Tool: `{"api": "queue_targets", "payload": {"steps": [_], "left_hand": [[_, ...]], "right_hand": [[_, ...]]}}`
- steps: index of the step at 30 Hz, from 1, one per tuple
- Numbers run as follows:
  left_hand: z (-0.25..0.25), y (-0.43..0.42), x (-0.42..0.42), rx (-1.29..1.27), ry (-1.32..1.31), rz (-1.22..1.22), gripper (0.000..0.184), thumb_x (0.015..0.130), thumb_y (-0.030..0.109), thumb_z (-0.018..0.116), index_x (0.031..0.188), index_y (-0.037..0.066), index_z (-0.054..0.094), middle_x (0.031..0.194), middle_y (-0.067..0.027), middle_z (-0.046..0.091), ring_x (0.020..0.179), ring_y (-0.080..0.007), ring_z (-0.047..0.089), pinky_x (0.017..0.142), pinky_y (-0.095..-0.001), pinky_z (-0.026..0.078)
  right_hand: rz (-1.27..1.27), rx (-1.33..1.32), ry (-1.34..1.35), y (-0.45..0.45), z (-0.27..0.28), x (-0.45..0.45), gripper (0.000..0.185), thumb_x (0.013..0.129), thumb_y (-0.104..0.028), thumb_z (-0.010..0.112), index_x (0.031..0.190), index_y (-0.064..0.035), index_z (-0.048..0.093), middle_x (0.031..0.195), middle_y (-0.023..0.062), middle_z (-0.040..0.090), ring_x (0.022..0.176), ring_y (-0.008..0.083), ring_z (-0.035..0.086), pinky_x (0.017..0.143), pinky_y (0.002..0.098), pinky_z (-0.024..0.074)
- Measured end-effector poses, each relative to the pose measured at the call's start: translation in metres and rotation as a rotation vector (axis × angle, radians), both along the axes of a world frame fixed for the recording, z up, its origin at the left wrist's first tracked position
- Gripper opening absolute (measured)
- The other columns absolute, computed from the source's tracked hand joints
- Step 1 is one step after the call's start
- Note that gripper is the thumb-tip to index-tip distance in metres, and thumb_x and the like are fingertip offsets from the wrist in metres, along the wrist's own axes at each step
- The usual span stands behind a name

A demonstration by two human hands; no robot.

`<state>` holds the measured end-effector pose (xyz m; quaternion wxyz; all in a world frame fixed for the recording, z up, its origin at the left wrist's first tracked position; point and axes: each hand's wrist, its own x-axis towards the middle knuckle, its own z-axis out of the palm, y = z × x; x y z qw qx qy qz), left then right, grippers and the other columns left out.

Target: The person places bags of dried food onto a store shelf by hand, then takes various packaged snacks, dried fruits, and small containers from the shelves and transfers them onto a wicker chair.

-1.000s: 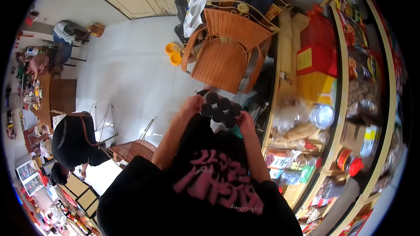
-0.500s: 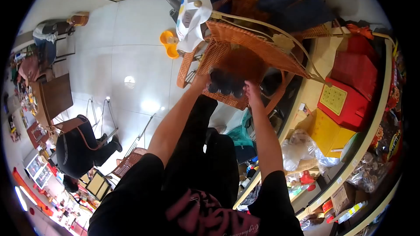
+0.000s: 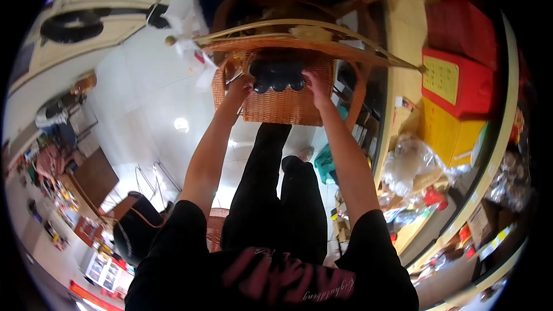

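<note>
A dark tray-like piece with several round black cups or lids (image 3: pixel 277 76) is over the seat of the wicker chair (image 3: pixel 282 108), near its backrest. My left hand (image 3: pixel 241 85) grips its left end and my right hand (image 3: pixel 314 85) grips its right end, with fingers wrapped round the edges. Whether the piece rests on the seat or hangs just above it, I cannot tell. Its far side lies in shadow below the chair's curved top rail.
Shelves on the right hold a red box (image 3: pixel 461 83), a yellow box (image 3: pixel 446 132) and plastic bags (image 3: pixel 409 164). A white bag (image 3: pixel 187 14) hangs beside the chair back. At the lower left, a person in black (image 3: pixel 137 227) is near a brown table (image 3: pixel 95 178).
Both hands have moved forward with the black piece, from in front of the chair to over its seat. The chair now appears closer, and the view has turned.
</note>
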<state>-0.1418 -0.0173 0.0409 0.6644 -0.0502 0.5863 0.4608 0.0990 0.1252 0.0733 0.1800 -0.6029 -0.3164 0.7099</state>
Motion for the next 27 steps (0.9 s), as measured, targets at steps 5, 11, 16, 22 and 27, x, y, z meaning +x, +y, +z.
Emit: {"api": "queue_targets", "payload": {"steps": [5,11,16,22,27], "left_hand": [[0.024,0.007,0.029,0.068,-0.021,0.062,0.042,0.088,0.027,0.052,0.128,0.017,0.042,0.12,-0.0031,0.05,0.107,-0.0225,0.052,0.084,-0.031,0.048],[0.015,-0.008,0.108,-0.189,0.446,-0.518,0.052,0.083,0.041,0.056,0.129,0.028,0.036,0.101,-0.0002,0.053,0.082,-0.0157,0.055,0.059,-0.0292,0.049],[0.047,-0.051,0.184,-0.073,0.26,-1.41,0.026,0.082,0.037,0.054,0.091,0.013,0.059,0.084,-0.0046,0.061,0.072,-0.0159,0.057,0.063,-0.0313,0.046],[0.157,-0.143,0.381,-0.032,0.294,-1.981,0.028,0.079,0.038,0.054,0.088,0.013,0.062,0.087,-0.0037,0.063,0.081,-0.0165,0.057,0.076,-0.0328,0.041],[0.141,-0.285,0.58,0.398,0.407,-2.329,0.02,0.071,0.026,0.062,0.068,0.007,0.063,0.065,-0.0041,0.06,0.056,-0.0141,0.055,0.048,-0.028,0.041]], "right_hand": [[0.215,0.459,-0.176,-0.055,-0.002,0.071,0.02,0.081,-0.023,0.057,0.086,-0.0044,0.063,0.081,0.0084,0.062,0.081,0.0222,0.059,0.074,0.0359,0.0441],[0.666,0.437,-0.556,-0.194,0.08,0.245,0.03,0.077,-0.031,0.053,0.079,-0.0038,0.065,0.088,0.0182,0.062,0.085,0.0349,0.059,0.075,0.0449,0.0468],[0.026,0.193,-0.739,-0.372,0.133,0.371,0.027,0.074,-0.032,0.058,0.083,-0.0075,0.063,0.078,0.0108,0.064,0.076,0.027,0.062,0.068,0.0377,0.0478],[-0.639,0.083,-0.611,-0.622,0.202,0.481,0.024,0.079,-0.025,0.054,0.085,-0.0029,0.063,0.077,0.007,0.064,0.067,0.0168,0.063,0.063,0.0311,0.0522],[-1.397,-0.323,-0.561,-0.87,0.182,0.469,0.026,0.078,-0.027,0.059,0.089,-0.0034,0.063,0.068,0.0072,0.065,0.06,0.017,0.063,0.054,0.0322,0.0497]]}}
